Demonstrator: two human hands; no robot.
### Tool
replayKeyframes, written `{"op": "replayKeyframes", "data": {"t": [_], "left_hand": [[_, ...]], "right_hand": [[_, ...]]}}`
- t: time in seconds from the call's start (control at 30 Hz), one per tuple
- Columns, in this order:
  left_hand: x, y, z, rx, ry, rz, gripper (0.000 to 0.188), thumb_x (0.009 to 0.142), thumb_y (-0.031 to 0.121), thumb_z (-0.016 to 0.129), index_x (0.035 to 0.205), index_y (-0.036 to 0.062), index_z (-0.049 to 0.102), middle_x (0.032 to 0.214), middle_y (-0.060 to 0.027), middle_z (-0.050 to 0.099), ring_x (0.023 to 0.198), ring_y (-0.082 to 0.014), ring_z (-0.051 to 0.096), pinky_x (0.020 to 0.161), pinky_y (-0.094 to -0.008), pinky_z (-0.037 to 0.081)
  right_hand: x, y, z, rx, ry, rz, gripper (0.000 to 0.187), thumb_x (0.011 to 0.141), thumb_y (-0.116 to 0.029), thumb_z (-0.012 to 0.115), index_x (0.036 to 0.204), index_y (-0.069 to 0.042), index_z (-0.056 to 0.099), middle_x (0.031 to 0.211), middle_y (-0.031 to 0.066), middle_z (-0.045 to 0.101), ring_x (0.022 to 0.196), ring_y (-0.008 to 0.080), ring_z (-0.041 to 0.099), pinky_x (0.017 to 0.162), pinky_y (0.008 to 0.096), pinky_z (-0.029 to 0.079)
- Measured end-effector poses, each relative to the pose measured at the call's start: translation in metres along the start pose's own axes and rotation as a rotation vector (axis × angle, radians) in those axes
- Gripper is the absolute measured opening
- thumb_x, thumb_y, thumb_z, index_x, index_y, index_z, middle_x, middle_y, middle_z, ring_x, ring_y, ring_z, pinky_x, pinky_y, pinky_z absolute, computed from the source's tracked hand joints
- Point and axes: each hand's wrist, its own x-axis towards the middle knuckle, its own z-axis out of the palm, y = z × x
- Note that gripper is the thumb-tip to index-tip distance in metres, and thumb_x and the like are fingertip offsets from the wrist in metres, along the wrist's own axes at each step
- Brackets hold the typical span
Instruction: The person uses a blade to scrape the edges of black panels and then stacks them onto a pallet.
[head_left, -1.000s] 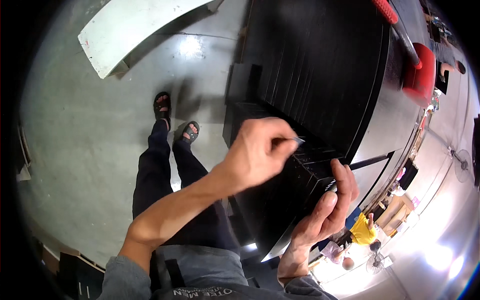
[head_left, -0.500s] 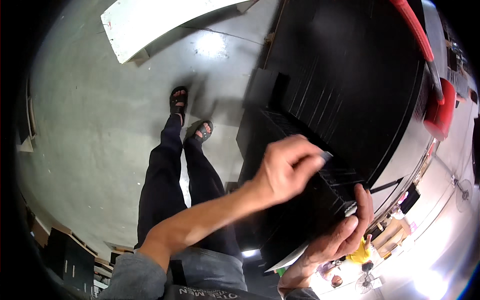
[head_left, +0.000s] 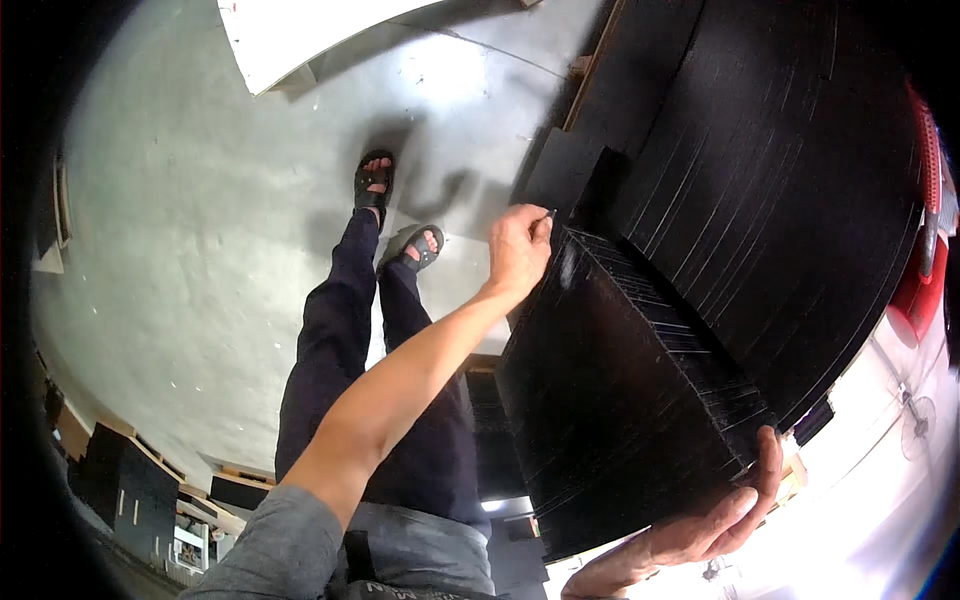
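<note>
Pinching a small thin piece point(head_left: 552, 213) between thumb and fingertips, the left hand point(head_left: 518, 250) is at the far end of a black box-like piece point(head_left: 605, 400); the pinched thing is too small to identify. The right hand point(head_left: 712, 528) is well apart from the left, at the opposite end of the black piece, its thumb and fingers parted and a fingertip at the corner; how firmly it presses, I cannot tell. The black piece stands in front of the person, slightly right of the legs, with a narrow edge strip point(head_left: 680, 330) running between the two hands. Pale streaks cross this strip, and a whitish smear point(head_left: 568, 268) shows near the left hand. Beyond the strip rises a large black panel point(head_left: 770, 190) with fine, light scratch lines.

Pale printed lettering point(head_left: 385, 588) crosses the lower front of the grey shirt point(head_left: 425, 540), partly cut off at the bottom edge of the view. Dark trousers point(head_left: 335, 340) and black open-toed sandals point(head_left: 374, 178) show against the grey floor point(head_left: 200, 250). A white panel point(head_left: 310, 35) is at the top, a red ribbed handle point(head_left: 925, 150) at the far right, and below it a fan point(head_left: 915, 425).
</note>
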Motion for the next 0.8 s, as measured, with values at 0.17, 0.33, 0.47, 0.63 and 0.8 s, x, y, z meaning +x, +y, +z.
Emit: {"op": "replayKeyframes", "data": {"t": [0.17, 0.33, 0.47, 0.63, 0.8], "left_hand": [[-0.006, 0.017, -0.003, 0.064, -0.008, 0.069, 0.012, 0.088, 0.005, 0.066, 0.097, -0.0021, 0.071, 0.094, -0.0194, 0.069, 0.084, -0.0391, 0.068, 0.076, -0.0440, 0.053], [-0.053, 0.081, -0.013, -0.025, -0.078, 0.351, 0.012, 0.086, 0.000, 0.067, 0.096, -0.0029, 0.071, 0.083, -0.0181, 0.065, 0.076, -0.0356, 0.066, 0.069, -0.0422, 0.052], [-0.091, 0.126, -0.041, -0.233, -0.285, 0.520, 0.013, 0.084, 0.000, 0.071, 0.097, -0.0016, 0.071, 0.082, -0.0155, 0.065, 0.074, -0.0288, 0.067, 0.066, -0.0369, 0.054], [0.003, 0.060, -0.031, 0.168, -0.305, 0.336, 0.017, 0.090, 0.008, 0.065, 0.102, 0.0003, 0.074, 0.091, -0.0190, 0.071, 0.085, -0.0358, 0.070, 0.078, -0.0457, 0.054], [0.047, 0.031, -0.013, 0.349, -0.427, 0.322, 0.016, 0.087, 0.006, 0.065, 0.098, 0.0015, 0.075, 0.088, -0.0209, 0.071, 0.084, -0.0405, 0.069, 0.078, -0.0454, 0.054]], "right_hand": [[0.000, 0.001, 0.001, -0.028, 0.005, -0.002, 0.062, 0.107, -0.043, 0.025, 0.132, 0.004, 0.057, 0.134, 0.0194, 0.055, 0.136, 0.0305, 0.044, 0.119, 0.0471, 0.025], [0.003, 0.008, 0.000, 0.052, 0.029, -0.057, 0.059, 0.106, -0.040, 0.029, 0.128, 0.006, 0.059, 0.129, 0.0183, 0.058, 0.129, 0.0299, 0.047, 0.118, 0.0470, 0.024], [0.006, 0.018, -0.009, -0.038, -0.021, -0.078, 0.055, 0.105, -0.046, 0.037, 0.129, -0.004, 0.063, 0.130, 0.0146, 0.065, 0.132, 0.0270, 0.053, 0.120, 0.0480, 0.031], [0.006, 0.008, -0.005, 0.048, -0.047, -0.083, 0.055, 0.107, -0.036, 0.029, 0.130, 0.006, 0.057, 0.128, 0.0185, 0.057, 0.128, 0.0295, 0.048, 0.116, 0.0478, 0.027], [0.005, 0.006, -0.004, 0.019, 0.023, -0.014, 0.056, 0.107, -0.040, 0.029, 0.129, 0.000, 0.061, 0.127, 0.0159, 0.065, 0.135, 0.0285, 0.050, 0.120, 0.0473, 0.030]]}}
